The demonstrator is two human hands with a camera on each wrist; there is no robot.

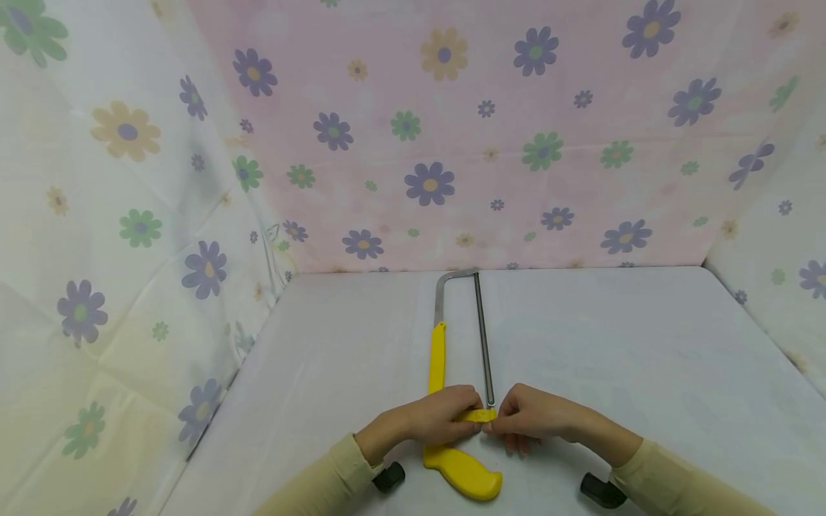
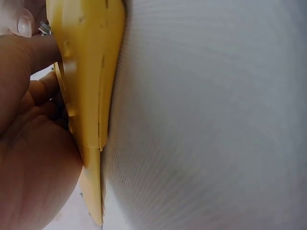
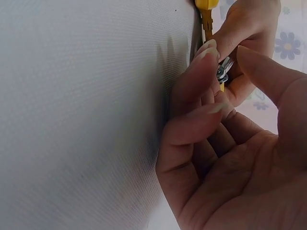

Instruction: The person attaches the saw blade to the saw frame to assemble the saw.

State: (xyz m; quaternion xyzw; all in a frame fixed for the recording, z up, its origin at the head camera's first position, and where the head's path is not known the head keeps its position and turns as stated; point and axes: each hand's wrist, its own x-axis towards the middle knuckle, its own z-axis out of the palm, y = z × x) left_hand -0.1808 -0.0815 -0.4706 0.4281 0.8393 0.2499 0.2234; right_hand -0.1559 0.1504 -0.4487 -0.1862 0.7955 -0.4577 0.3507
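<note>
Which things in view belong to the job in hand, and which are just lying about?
Job:
yellow hacksaw
its blade
its small metal fitting

Just there:
white table
flowered curtains
two black pieces, perhaps wrist-worn

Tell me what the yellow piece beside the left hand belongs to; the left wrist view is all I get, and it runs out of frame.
Observer: The head view shows a whole hacksaw, with a dark blade running along its right side.

Operator: Understood. What else can't I make out around there?

Observer: In the right wrist view, a silver fitting shows near the fingertips of the right hand; whether they touch it, I can't tell.
</note>
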